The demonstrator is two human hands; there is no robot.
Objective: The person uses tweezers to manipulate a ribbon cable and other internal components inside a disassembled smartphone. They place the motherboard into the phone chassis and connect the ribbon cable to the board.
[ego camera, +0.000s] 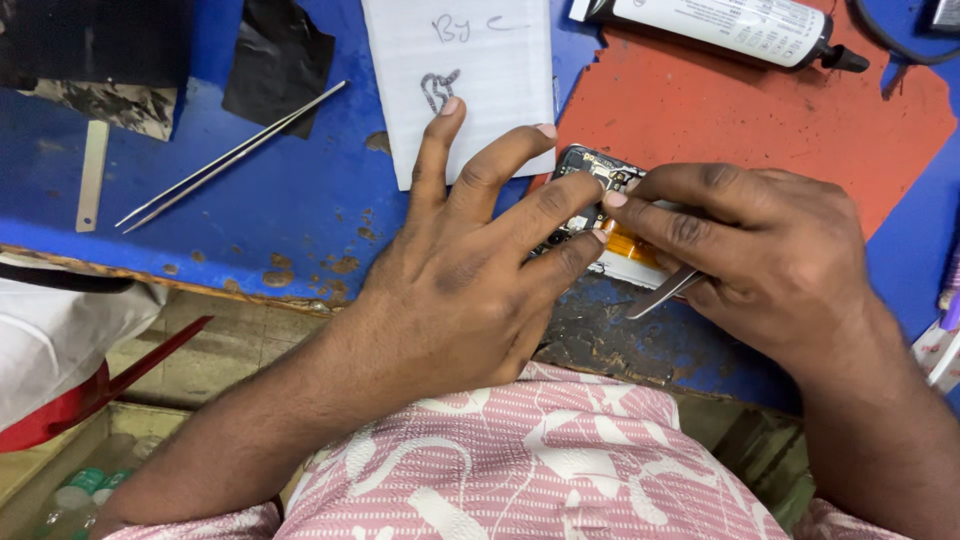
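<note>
An opened phone (588,190) with exposed circuit parts and an orange strip lies on the blue worktop near its front edge. My left hand (470,270) lies flat over the phone's left side, fingers spread, two fingertips pressing on it. My right hand (760,260) comes from the right, its fingertips touching the phone's top. It also holds metal tweezers (662,295) tucked under the fingers, their end sticking out toward me. Most of the phone is hidden under both hands.
A second pair of long tweezers (230,155) lies to the left on the blue worktop (280,215). A white paper sheet (470,70), a black scrap (275,60), a white glue tube (720,25), a red mat (740,120) and a metal strip (92,175) sit farther back.
</note>
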